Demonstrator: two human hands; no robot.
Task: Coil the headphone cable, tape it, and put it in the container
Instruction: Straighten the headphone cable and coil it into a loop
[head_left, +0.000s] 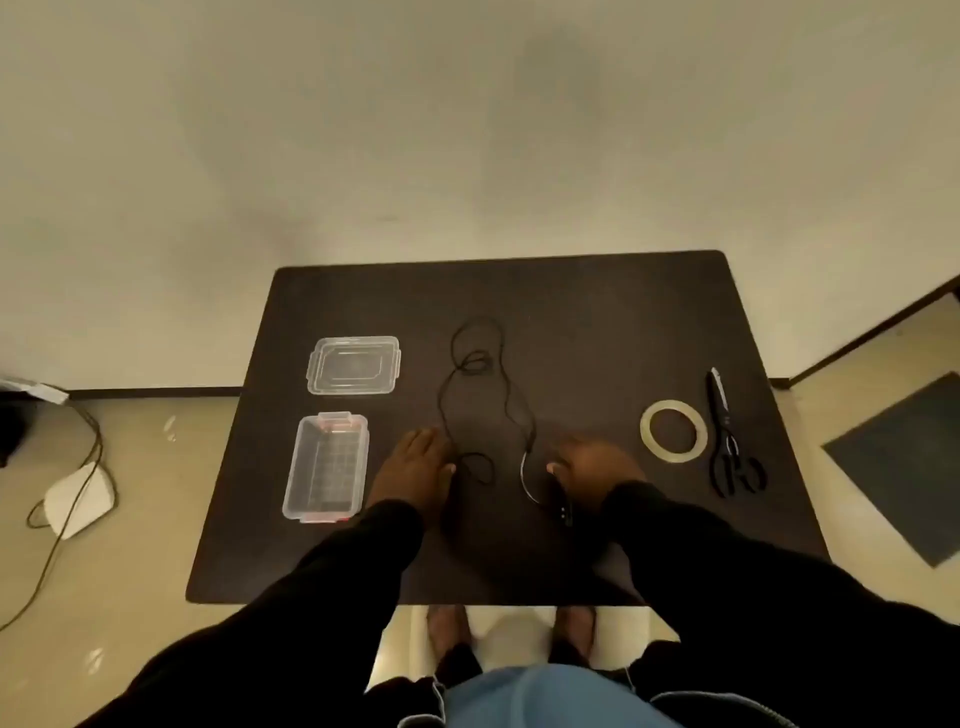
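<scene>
The headphone cable lies loose and sprawled in the middle of the dark table, a small tangle at its far end and its thicker ends trailing toward the person. The left hand rests flat, fingers straight, just beside one end; the right hand lies palm down by the other end, holding nothing that can be seen. The cable looks thin, light and limp, so it will likely flop and spring out of shape; pinching one end and winding loops round the fingers seems the safest hold. The open clear container sits left, its lid behind it. The tape roll and scissors wait on the right.
</scene>
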